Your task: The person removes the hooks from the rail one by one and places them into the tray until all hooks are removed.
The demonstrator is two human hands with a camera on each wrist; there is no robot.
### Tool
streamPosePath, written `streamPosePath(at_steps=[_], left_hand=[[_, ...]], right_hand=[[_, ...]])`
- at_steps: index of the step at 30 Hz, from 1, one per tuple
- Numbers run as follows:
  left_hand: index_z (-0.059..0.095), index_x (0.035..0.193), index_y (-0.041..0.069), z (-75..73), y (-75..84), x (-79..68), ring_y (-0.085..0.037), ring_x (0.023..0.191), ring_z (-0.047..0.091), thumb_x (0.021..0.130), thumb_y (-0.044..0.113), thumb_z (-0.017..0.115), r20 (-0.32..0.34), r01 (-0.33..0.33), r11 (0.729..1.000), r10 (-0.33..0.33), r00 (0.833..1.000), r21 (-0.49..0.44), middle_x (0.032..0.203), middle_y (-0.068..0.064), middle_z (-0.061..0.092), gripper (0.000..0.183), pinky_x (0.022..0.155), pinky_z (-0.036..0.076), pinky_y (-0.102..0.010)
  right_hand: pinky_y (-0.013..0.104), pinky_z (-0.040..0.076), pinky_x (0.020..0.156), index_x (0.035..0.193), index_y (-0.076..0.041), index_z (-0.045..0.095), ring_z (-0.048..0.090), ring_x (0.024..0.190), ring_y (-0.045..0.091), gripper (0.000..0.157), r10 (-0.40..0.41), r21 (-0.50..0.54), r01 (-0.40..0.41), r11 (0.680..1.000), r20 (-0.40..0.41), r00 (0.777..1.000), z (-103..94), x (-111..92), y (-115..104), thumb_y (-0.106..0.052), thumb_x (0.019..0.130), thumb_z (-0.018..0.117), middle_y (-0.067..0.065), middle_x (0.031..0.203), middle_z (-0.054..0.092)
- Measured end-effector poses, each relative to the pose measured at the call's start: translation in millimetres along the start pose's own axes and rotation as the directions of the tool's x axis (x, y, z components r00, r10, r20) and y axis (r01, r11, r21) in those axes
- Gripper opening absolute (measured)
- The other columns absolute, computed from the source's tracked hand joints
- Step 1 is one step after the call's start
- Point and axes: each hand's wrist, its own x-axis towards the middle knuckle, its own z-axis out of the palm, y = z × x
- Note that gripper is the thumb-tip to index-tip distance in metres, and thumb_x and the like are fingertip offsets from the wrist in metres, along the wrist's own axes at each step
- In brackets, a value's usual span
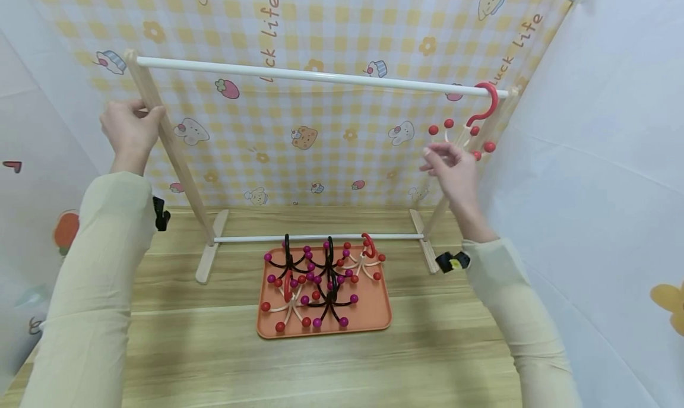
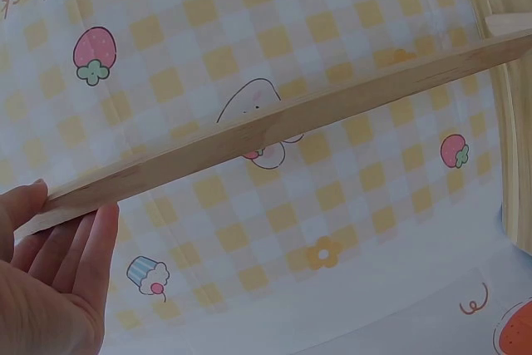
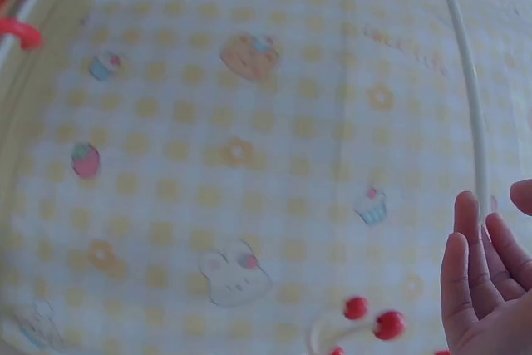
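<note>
My left hand grips the left wooden post of a rack near its top, thumb on one side and fingers on the other. In the left wrist view, the post runs slantwise from that hand. A red-hooked rack with cream arms and red ball tips, a small octopus-style hanger, hangs at the right end of the white top rod. Just below and left of its hook is my right hand, fingers loosely bent and holding nothing. The right wrist view shows its fingers apart from the rod.
On the wooden table, an orange tray bears several similar hangers, some black with purple balls, others cream with red hooks. The rack's lower white rod runs behind the tray. A checked cloth hangs at the back.
</note>
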Motion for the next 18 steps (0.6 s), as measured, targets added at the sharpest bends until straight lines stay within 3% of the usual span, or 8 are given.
streamPosePath(at_steps=[4, 8, 18], left_hand=[[0.050, 0.124, 0.010, -0.2, -0.1, -0.8, -0.017, 0.123, 0.029, 0.086, 0.035, 0.050, -0.003, -0.002, 1.000, 0.002, 1.000, 0.003, 0.117, -0.006, 0.054, 0.046, 0.083, 0.039, -0.023], [0.050, 0.124, 0.010, -0.1, 0.2, -1.0, -0.016, 0.122, 0.031, 0.086, 0.035, 0.050, -0.005, -0.007, 1.000, 0.007, 1.000, 0.004, 0.115, -0.004, 0.055, 0.045, 0.079, 0.040, -0.021], [0.049, 0.124, 0.011, -1.2, 0.3, -1.9, -0.015, 0.123, 0.029, 0.086, 0.034, 0.050, 0.000, -0.007, 1.000, 0.007, 1.000, 0.004, 0.116, -0.004, 0.055, 0.045, 0.081, 0.039, -0.021]], right_hand=[[0.018, 0.047, 0.058, 0.096, 0.000, 0.061, 0.060, 0.063, 0.014, 0.017, -0.081, 0.085, 0.087, 0.993, -0.076, 0.994, -14.9, 17.4, -14.0, -0.007, 0.080, 0.064, 0.007, 0.089, 0.062], [0.016, 0.046, 0.055, 0.099, -0.002, 0.060, 0.059, 0.065, 0.014, 0.019, -0.117, 0.046, 0.125, 0.991, -0.140, 0.983, -31.1, 31.0, -24.7, -0.007, 0.080, 0.062, 0.006, 0.094, 0.058], [0.014, 0.045, 0.054, 0.114, -0.012, 0.054, 0.056, 0.074, 0.010, 0.039, -0.003, -0.079, -0.019, 0.997, -0.273, 0.962, -63.3, 55.6, -29.2, -0.025, 0.079, 0.066, 0.004, 0.115, 0.050]])
